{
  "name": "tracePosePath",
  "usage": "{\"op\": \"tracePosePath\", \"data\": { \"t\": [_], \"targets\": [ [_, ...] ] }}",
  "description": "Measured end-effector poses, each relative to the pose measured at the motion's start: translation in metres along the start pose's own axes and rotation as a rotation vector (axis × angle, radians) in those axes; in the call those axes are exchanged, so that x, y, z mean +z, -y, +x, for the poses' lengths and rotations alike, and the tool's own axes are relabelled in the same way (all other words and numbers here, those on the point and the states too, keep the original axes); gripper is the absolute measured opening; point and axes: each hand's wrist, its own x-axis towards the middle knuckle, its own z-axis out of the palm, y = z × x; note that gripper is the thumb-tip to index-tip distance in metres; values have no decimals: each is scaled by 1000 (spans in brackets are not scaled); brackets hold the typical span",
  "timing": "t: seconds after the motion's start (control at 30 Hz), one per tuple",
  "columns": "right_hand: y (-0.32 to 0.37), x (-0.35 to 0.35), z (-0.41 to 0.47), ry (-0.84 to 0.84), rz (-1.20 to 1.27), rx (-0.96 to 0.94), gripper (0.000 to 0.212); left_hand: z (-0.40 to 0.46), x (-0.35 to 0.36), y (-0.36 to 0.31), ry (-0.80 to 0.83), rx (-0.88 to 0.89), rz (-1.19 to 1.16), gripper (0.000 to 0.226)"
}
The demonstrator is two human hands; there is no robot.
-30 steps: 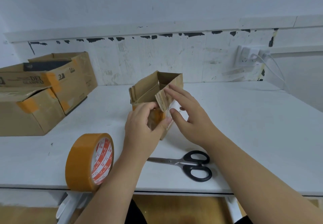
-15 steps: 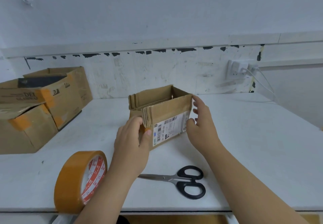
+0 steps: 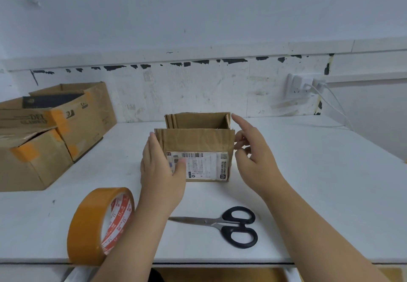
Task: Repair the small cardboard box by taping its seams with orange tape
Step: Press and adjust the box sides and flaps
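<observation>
The small cardboard box (image 3: 197,147) stands open-topped on the white worktop (image 3: 308,171), its labelled face turned toward the person, between the two hands. It is steadied by the left hand (image 3: 161,167), whose straight fingers (image 3: 154,145) are laid flat against its left corner with the thumb resting on the label. The right hand (image 3: 253,156) is held just beside the right edge, fingers spread and loosely bent, gripping nothing; contact there cannot be told. The box seems to be squared up for taping. The orange tape roll (image 3: 100,226) and scissors (image 3: 222,225) are left nearer than the fingers, within reach.
</observation>
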Motion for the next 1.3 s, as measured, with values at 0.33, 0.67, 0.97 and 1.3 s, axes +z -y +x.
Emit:
{"op": "tracePosePath", "data": {
  "t": [0.33,0.67,0.97,1.3],
  "targets": [
    [10,0,0,56,-143,-154,47,-4,-1,-13,-133,109,265,91],
    [28,2,13,208,-308,-348,31,-10,3,-16,84,423,101,62],
    [44,4,17,197,-338,-330,17,-8,1,-9,38,392,46,56],
    [45,10,16,249,-481,-264,40,-7,10,1,59,275,-117,74]
  ]
}}
